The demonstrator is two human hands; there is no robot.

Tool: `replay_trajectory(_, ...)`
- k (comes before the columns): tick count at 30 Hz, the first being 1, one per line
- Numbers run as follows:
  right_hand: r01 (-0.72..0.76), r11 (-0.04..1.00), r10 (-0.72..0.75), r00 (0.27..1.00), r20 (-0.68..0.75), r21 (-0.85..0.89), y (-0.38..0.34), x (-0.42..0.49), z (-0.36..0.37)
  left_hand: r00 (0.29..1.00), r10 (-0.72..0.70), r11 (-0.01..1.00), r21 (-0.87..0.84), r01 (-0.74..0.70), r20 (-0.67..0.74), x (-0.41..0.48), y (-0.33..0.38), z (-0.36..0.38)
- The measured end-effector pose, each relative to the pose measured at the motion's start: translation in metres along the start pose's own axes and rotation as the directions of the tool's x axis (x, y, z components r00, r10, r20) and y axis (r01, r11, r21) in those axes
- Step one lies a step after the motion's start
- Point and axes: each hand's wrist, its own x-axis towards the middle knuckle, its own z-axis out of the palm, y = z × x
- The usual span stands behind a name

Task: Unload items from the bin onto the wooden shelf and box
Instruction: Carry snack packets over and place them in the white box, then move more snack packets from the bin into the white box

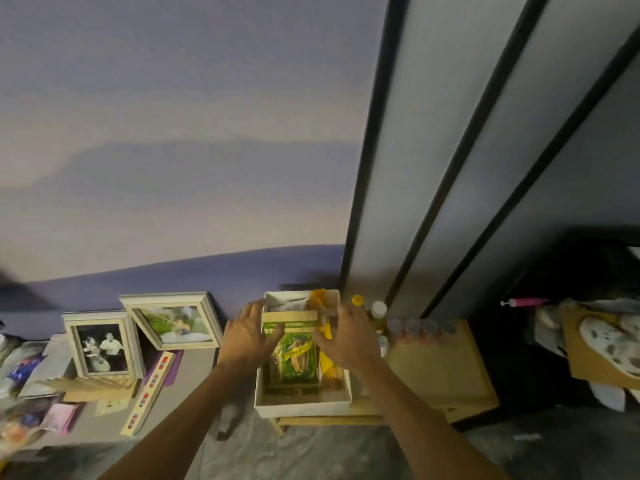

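While reaching into the white box (301,405), worth minding the near side first: parked right at the front edge of the wooden shelf (443,372), so liable to slide or tip toward the floor (311,455) under a hard downward shove.

Further in, left hand (246,336) spread flat over the box's left wall, thumb toward the green packet (294,356). Right hand (350,336) likewise loose and unclenched over the right side, above a yellow wrapper (328,363). Gripping nothing, as far as visible; actual contact too blurred to call.

Green packet already lying inside the box, label up, filling most of the middle. Yellow wrapper wedged beside it against the right wall. Looks like a tight fit: could crumple or spring back up if pressed unevenly, or drag the wrapper out on withdrawing the right hand.

Beyond the box, just behind the right hand, a yellow-capped bottle (357,301), a white-capped bottle (378,310) and a row of small jars (420,327) standing close together: easily toppled by a careless sweep of the wrist.

Farther left, two picture frames (100,344) leaning at the wall (242,271), well clear.
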Motion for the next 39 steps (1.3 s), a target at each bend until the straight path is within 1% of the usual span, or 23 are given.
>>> replay_trajectory(2,-0.006,1.000,0.005,0.998,-0.067,-0.021,-0.014,-0.006,-0.023,0.996,0.077,0.995,0.072,-0.073,-0.054,0.002,0.004,-0.033)
replay_trajectory(6,-0.028,1.000,0.026,0.988,-0.150,-0.010,-0.045,-0.021,-0.072,0.971,0.187,0.970,0.182,-0.159,-0.146,0.001,0.013,-0.095)
replay_trajectory(8,-0.020,0.999,0.014,0.981,-0.194,-0.032,-0.061,-0.029,-0.093,0.957,0.219,0.960,0.218,-0.177,-0.188,-0.005,0.019,-0.123)
replay_trajectory(11,-0.003,0.998,-0.010,0.976,-0.216,-0.063,-0.087,-0.043,-0.122,0.941,0.208,0.959,0.246,-0.142,-0.267,-0.020,0.024,-0.159)
replay_trajectory(16,0.097,0.993,-0.110,0.964,-0.241,-0.068,-0.131,-0.066,-0.149,0.913,0.123,0.974,0.222,-0.037,-0.389,-0.064,0.015,-0.210)
replay_trajectory(19,0.191,0.977,-0.209,0.947,-0.244,-0.094,-0.159,-0.077,-0.153,0.879,0.057,0.980,0.193,0.041,-0.474,-0.105,-0.004,-0.233)
replay_trajectory(25,0.379,0.923,-0.385,0.908,-0.164,-0.071,-0.221,-0.111,-0.127,0.809,-0.130,0.955,0.149,0.258,-0.573,-0.212,-0.057,-0.264)
replay_trajectory(29,0.519,0.852,-0.524,0.847,-0.091,-0.073,-0.276,-0.147,-0.091,0.732,-0.232,0.913,0.116,0.391,-0.640,-0.299,-0.101,-0.276)
replay_trajectory(31,0.580,0.813,-0.582,0.811,-0.050,-0.054,-0.309,-0.172,-0.067,0.687,-0.311,0.878,0.078,0.473,-0.657,-0.342,-0.126,-0.282)
replay_trajectory(36,0.721,0.693,-0.717,0.693,0.079,-0.030,-0.393,-0.243,-0.005,0.543,-0.487,0.767,-0.038,0.640,-0.684,-0.440,-0.186,-0.301)
replay_trajectory(39,0.774,0.633,-0.766,0.629,0.133,-0.016,-0.444,-0.278,0.033,0.445,-0.566,0.699,-0.117,0.706,-0.694,-0.486,-0.227,-0.311)
